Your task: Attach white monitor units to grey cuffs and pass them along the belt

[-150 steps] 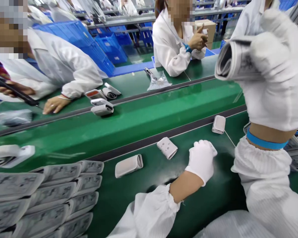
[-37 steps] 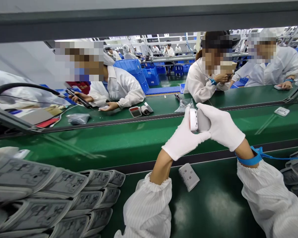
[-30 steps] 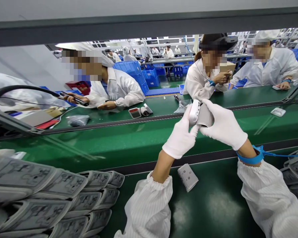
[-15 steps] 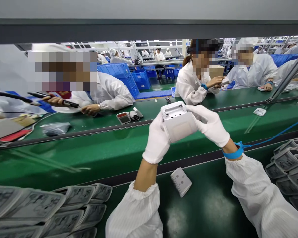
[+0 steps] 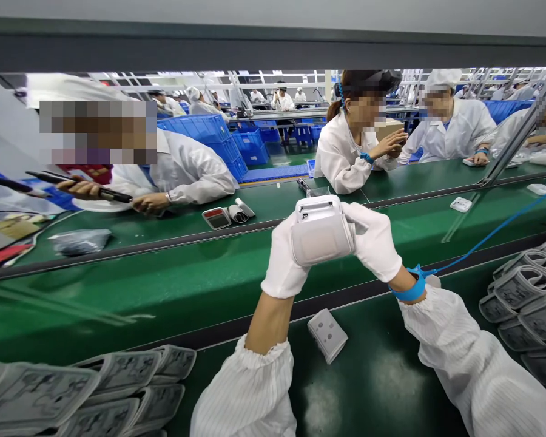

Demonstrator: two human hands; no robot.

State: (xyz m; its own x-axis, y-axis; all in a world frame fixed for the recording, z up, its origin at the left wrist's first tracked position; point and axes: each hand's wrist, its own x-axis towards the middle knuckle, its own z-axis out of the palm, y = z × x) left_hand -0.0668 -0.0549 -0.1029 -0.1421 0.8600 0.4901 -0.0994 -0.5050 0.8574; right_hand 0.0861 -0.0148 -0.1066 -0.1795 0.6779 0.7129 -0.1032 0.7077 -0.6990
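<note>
Both my white-gloved hands hold up one white device wrapped in a grey cuff above the green conveyor belt. My left hand grips its left side, fingers curled behind it. My right hand clasps its right side; a blue wrist strap with a blue cord circles that wrist. Below the hands a second white device lies flat on the dark green bench.
Grey rolled cuffs are stacked at the lower left and at the right edge. Across the belt, people in white coats sit at a far bench; a red-screened device and a rolled cuff lie there. Blue crates stand behind.
Both hands have turned the cuffed device so its broad grey face points at me, and lowered it slightly. The view has drifted right. Five seconds ago my right hand held a rolled cuff alone.
</note>
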